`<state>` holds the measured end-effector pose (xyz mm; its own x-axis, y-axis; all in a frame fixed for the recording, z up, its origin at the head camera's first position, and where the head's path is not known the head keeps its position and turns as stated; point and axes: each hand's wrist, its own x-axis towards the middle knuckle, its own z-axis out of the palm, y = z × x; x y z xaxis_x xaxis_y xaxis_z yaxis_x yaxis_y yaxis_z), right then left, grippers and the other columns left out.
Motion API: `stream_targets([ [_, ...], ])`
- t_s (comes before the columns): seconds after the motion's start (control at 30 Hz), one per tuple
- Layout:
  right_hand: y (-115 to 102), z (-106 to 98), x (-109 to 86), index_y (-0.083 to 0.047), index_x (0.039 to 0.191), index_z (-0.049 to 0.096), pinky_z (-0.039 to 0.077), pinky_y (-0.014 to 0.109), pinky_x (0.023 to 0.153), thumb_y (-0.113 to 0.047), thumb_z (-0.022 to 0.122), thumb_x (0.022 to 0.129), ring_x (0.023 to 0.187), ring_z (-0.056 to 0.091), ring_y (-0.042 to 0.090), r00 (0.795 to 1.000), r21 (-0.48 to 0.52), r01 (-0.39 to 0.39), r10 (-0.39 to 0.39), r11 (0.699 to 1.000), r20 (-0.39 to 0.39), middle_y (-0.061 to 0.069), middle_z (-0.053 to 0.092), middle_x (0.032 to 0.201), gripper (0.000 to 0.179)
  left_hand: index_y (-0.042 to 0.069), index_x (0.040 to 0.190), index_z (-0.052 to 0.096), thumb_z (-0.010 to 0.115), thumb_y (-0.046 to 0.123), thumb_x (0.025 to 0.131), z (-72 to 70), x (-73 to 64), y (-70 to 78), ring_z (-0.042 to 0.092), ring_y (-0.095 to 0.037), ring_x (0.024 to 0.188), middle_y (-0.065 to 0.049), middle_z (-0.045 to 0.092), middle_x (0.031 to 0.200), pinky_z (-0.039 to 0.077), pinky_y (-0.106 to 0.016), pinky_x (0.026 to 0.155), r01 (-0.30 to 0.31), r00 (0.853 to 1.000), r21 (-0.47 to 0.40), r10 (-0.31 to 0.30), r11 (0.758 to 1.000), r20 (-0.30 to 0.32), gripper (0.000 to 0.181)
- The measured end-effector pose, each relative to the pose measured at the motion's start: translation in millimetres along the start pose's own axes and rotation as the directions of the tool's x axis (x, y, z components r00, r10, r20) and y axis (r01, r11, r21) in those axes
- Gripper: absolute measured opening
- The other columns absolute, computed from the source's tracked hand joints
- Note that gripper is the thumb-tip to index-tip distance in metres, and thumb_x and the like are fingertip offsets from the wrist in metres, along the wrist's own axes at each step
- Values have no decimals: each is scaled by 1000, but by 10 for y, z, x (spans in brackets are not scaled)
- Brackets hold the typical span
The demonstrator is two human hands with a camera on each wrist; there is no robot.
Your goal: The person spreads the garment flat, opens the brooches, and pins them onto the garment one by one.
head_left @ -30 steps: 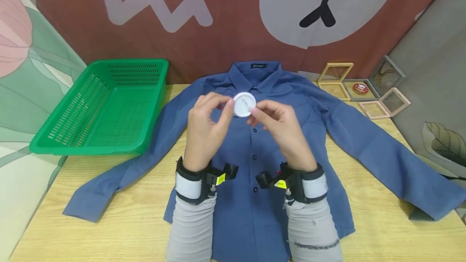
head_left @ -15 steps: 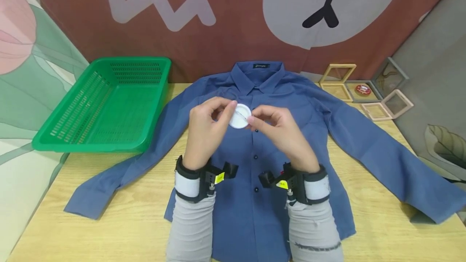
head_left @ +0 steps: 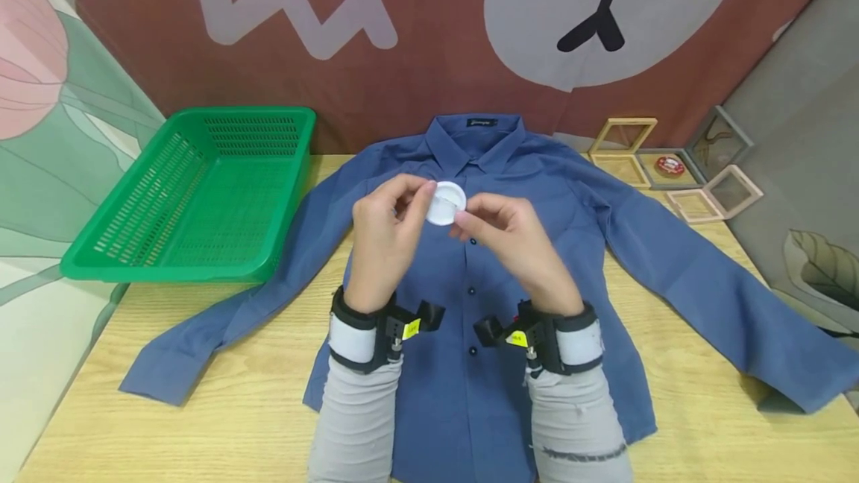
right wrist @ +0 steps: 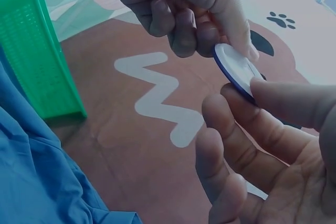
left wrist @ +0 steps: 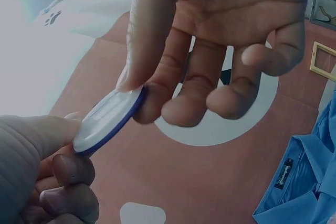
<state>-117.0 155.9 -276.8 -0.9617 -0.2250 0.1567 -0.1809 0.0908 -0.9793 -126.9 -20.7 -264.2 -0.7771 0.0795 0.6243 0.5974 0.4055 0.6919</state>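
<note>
A round white pin badge (head_left: 446, 203) with a blue edge is held above the blue shirt (head_left: 429, 304), its back turned up. A thin pin seems to lie across that back, though small and hard to make out. My left hand (head_left: 385, 233) pinches the badge's left rim between thumb and fingers. On the opposite lower rim, the thumb and index finger of my right hand (head_left: 520, 244) grip it; the right wrist view shows the right thumb (right wrist: 289, 98) lying on the back of the badge (right wrist: 236, 69). The shirt lies face up, sleeves spread, collar away from me.
A green plastic basket (head_left: 288, 170) stands at the left, near the left sleeve. At the back right are several small open frames, one yellow (head_left: 622, 133), one pale pink (head_left: 728, 192), and a grey one holding a red-and-white round badge (head_left: 669, 165). A patterned cloth wall rises behind.
The badge dips towards me, then rises slightly, and its tilt shifts between the two hands. Both hands keep their pinch on it. The shirt, basket and frames stay in place.
</note>
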Motion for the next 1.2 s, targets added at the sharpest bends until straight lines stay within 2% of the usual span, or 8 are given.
stream_targets([
  [0.13, -5, -2, -1, 5, 105, 68, 53, 27, 77, -14, 62, 99, 83, 67, 17, 998, 7, 30, -30, 1000, -52, 1, 70, 86, 21, -4, 94, 72, 65, 14, 97, -17, 5, -5, 49, -18, 58, -13, 64, 73, 39, -25, 52, -3, 1000, 1, 3, 1000, 10, 20],
  [0.33, -22, -7, -22, 3, 104, 68, 51, 27, 71, -16, 64, 98, 80, 66, 15, 989, 7, 38, -36, 999, -145, -4, 69, 82, 21, -4, 94, 71, 68, 14, 95, -41, -6, -3, 52, -17, 63, -13, 67, 78, 42, -26, 55, -5, 998, -18, 6, 1000, 61, 18],
  [0.5, -31, -6, -45, 3, 104, 69, 48, 28, 69, -16, 64, 98, 79, 66, 15, 982, 3, 61, -59, 998, -180, -7, 69, 80, 20, -2, 95, 70, 65, 15, 97, -34, -9, -7, 52, -16, 65, -11, 66, 79, 43, -26, 57, -9, 996, -28, 11, 1000, 89, 18],
  [0.73, -36, 22, -45, 3, 103, 68, 46, 25, 65, -13, 63, 98, 76, 64, 11, 971, 21, 98, -90, 995, -223, -9, 69, 79, 17, -1, 95, 71, 65, 15, 97, -9, -14, -9, 51, -15, 66, -10, 64, 77, 41, -24, 57, -22, 996, -39, 25, 999, 87, 17],
  [0.93, -56, 81, -40, 9, 103, 67, 52, 22, 69, -7, 63, 97, 74, 62, 10, 959, 45, 138, -122, 989, -254, -9, 67, 83, 18, 0, 95, 71, 64, 15, 97, -2, -18, 4, 52, -14, 66, -9, 65, 77, 42, -24, 58, -38, 993, -46, 43, 998, 108, 16],
  [1.2, -92, 118, -22, 7, 100, 68, 56, 27, 70, -10, 67, 95, 76, 61, 15, 944, -42, 138, -144, 990, -297, -7, 66, 85, 18, 0, 96, 72, 65, 15, 97, 11, -8, 15, 52, -14, 66, -9, 64, 76, 43, -24, 57, -47, 990, -54, 54, 997, 133, 16],
])
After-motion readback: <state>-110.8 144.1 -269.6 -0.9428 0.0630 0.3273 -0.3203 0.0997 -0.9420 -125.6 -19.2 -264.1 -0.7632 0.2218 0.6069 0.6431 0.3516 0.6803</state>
